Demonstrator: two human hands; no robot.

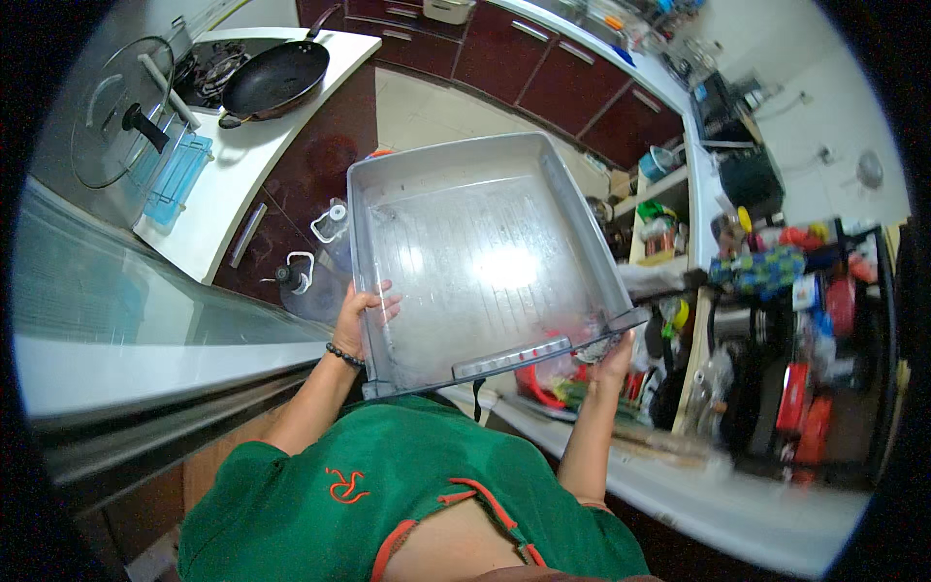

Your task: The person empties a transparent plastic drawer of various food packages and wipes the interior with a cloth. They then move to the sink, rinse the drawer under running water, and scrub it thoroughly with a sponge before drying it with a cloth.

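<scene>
Head view: a translucent grey, rectangular plastic drawer (465,262) held in both hands before a green shirt (436,456) with red trim.
The left hand (364,315) grasps the drawer's left wall near its front; the right hand (611,364) grasps the front right corner, its fingers partly hidden. Clear plastic jugs with white handles stand beyond the left hand; the white, curved-edge surface (233,165) at upper left carries a black, round frying pan (276,80).
</scene>
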